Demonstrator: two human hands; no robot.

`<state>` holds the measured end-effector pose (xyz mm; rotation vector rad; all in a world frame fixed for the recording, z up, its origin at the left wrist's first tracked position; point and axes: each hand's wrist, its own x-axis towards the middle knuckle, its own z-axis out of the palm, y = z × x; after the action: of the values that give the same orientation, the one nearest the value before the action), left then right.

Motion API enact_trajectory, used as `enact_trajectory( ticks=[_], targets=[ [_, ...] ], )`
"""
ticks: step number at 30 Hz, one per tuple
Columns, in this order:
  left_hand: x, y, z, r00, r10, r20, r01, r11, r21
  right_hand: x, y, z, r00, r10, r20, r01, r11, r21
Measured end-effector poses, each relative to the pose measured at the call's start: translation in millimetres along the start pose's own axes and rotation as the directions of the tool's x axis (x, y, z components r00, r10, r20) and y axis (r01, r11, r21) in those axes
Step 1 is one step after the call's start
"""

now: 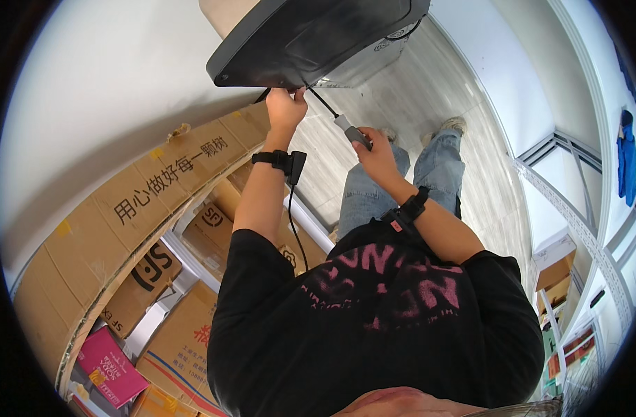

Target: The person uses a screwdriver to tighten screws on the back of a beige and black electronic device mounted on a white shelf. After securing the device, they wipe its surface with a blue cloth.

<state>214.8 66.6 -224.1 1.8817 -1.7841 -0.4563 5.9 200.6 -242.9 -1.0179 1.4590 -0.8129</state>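
"What's our right hand [379,154] doing?"
"Gripping the grey-handled screwdriver [344,125], whose shaft slants up-left, away from us."
"Our left hand [286,111]?"
"Nearer its tip, under the black panel [297,45]; we can't tell whether it's pinching anything."

Pink-printed black T-shirt [384,340], blue jeans [436,170], seemingly pale shoes [454,125].

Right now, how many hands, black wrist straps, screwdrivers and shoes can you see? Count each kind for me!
Hands: 2, the left hand and the right hand
Black wrist straps: 2, left strap and right strap
Screwdriver: 1
Shoes: 2, left shoe and right shoe, both partly hidden
Total: 7
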Motion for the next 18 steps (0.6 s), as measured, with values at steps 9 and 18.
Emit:
enact_trajectory(
  ticks=[9,18],
  targets=[
    [3,-4,-2,0.999,0.018,0.05,-0.017,1.0,-0.007,-8,-24,0,0.985,-0.091,-0.146,0.08,0.994,-0.075],
    [6,-5,-4,0.994,0.092,0.066,-0.091,0.996,-0.016,-5,-23,-5,0.86,0.418,0.291,-0.502,0.592,0.631]
  ],
)
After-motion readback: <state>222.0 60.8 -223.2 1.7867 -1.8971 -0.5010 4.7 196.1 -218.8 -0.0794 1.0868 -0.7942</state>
